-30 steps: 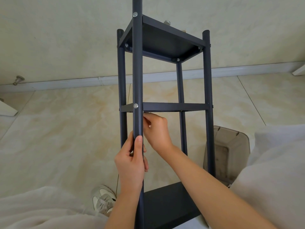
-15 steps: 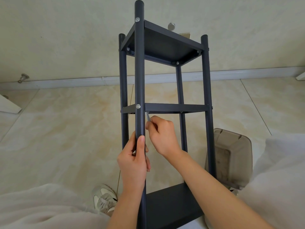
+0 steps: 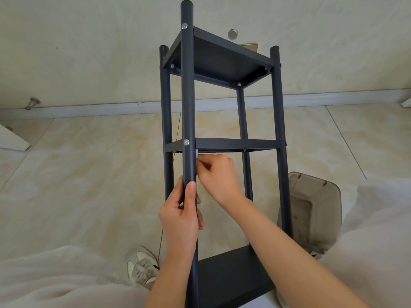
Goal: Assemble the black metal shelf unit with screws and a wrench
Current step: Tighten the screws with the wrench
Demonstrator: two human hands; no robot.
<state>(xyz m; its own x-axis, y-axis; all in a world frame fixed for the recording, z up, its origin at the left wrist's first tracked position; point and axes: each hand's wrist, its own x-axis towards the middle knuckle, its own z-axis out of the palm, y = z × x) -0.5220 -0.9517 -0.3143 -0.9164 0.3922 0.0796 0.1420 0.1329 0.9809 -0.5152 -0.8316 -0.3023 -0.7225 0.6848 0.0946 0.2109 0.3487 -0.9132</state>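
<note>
Protruding above right grip (image 3: pixel 219 174), wrench (image 3: pixel 197 154), under shelf (image 3: pixel 235 143)

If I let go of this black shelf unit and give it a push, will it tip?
Probably tippy: the shelf unit is tall and narrow, and the left hand grips its near post. Likely stiff, since screws show at the shelf corners. Thin tubes suggest light.

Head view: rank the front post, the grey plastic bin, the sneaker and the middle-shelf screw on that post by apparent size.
1. front post, largest, though it stands nearest the camera, which enlarges it
2. grey plastic bin, partly hidden
3. sneaker, partly hidden
4. middle-shelf screw, smallest
</note>
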